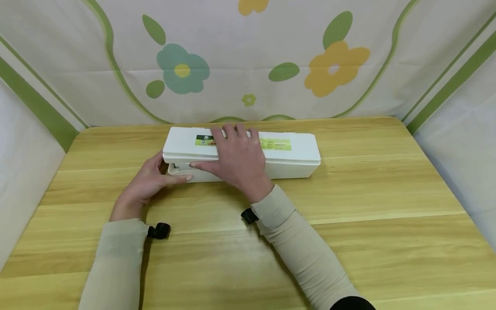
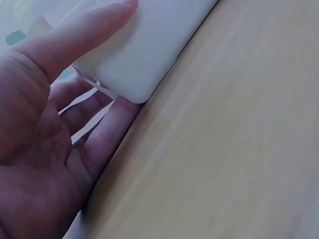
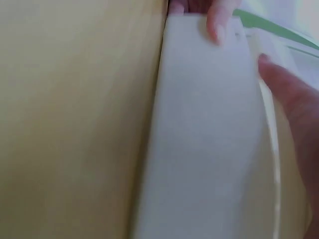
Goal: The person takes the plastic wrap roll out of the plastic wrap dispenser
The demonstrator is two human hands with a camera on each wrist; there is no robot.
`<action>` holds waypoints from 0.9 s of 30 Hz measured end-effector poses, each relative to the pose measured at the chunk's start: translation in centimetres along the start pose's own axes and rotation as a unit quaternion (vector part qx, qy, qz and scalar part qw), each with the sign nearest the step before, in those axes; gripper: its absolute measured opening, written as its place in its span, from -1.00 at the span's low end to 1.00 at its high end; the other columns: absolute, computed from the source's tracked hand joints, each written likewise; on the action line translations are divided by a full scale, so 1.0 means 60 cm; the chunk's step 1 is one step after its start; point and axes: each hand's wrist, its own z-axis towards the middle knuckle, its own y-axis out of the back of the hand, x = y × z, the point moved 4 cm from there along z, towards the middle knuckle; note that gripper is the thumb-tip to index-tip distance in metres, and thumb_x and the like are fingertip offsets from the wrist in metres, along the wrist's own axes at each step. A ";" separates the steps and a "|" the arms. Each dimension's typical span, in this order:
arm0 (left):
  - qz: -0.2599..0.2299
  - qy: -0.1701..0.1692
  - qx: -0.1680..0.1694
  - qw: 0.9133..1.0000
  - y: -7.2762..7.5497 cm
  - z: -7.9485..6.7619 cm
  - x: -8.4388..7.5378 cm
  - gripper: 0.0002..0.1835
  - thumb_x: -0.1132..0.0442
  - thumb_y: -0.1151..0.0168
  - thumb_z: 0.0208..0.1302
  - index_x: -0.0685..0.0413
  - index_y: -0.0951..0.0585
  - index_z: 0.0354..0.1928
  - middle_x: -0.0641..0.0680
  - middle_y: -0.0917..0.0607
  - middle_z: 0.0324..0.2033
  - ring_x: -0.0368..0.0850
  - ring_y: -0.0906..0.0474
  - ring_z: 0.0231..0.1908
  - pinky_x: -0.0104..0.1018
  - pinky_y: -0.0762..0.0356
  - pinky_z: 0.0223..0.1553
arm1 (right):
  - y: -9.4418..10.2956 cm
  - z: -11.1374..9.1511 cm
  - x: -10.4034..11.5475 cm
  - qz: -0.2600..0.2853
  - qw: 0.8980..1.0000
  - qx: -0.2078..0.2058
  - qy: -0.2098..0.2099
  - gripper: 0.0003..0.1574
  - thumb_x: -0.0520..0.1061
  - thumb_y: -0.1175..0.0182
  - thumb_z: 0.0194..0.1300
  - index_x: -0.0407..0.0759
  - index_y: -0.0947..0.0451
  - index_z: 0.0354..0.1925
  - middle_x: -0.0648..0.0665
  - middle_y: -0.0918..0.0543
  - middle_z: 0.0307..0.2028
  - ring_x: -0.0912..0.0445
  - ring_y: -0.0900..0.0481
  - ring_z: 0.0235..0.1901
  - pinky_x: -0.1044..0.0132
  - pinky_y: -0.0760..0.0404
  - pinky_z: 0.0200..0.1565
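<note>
A long white lidded box (image 1: pixel 290 170) lies crosswise near the back of the table. Its white lid (image 1: pixel 182 142), with a green and yellow label (image 1: pixel 276 144), sits a little raised at the left end, leaving a dark gap there. My left hand (image 1: pixel 149 178) grips that end, thumb on the front wall and fingers around the corner. Over the lid spreads my right hand (image 1: pixel 242 161), fingers across the top and thumb along the lid's front edge. In the left wrist view, the left fingers (image 2: pixel 107 134) reach behind the box's rounded corner. The box's contents are hidden.
The wood-grain table (image 1: pixel 368 241) extends in front of the box and to both sides. Behind it hangs a white cloth (image 1: pixel 232 56) with printed flowers and green leaves. A small black wrist camera (image 1: pixel 159 230) sticks out from the left sleeve, another (image 1: pixel 249 216) from the right.
</note>
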 end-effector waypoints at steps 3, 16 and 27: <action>-0.003 -0.002 0.000 1.000 -0.001 -0.001 -0.003 0.02 0.29 -0.66 0.19 -0.27 -0.34 0.63 -0.07 -0.43 0.54 -0.16 -0.16 0.57 -0.10 -0.16 0.58 | 0.005 0.003 -0.003 0.008 1.000 0.002 0.001 0.24 0.94 -0.07 0.04 0.05 -0.62 0.20 -0.08 -0.78 0.05 -0.12 -0.73 0.05 -0.08 -0.68 0.03; 0.025 -0.003 -0.003 1.000 0.002 -0.002 -0.003 0.01 0.22 -0.67 0.19 -0.29 -0.33 0.63 -0.09 -0.55 0.37 -0.17 -0.39 0.32 -0.50 -0.41 0.23 | 0.015 -0.007 -0.003 0.058 0.997 0.048 0.015 0.25 0.90 -0.21 -0.01 0.03 -0.57 0.25 -0.08 -0.73 0.08 -0.15 -0.62 0.17 -0.14 -0.58 0.12; 0.018 -0.026 -0.001 1.000 -0.003 0.000 0.001 0.00 0.24 -0.66 0.21 -0.27 -0.34 0.63 -0.03 -0.53 0.42 -0.17 -0.36 0.36 -0.52 -0.39 0.25 | 0.020 -0.015 -0.022 0.046 0.984 0.173 0.008 0.24 0.87 -0.05 0.18 0.16 -0.36 0.52 -0.06 -0.60 0.32 -0.11 -0.51 0.35 -0.14 -0.45 0.34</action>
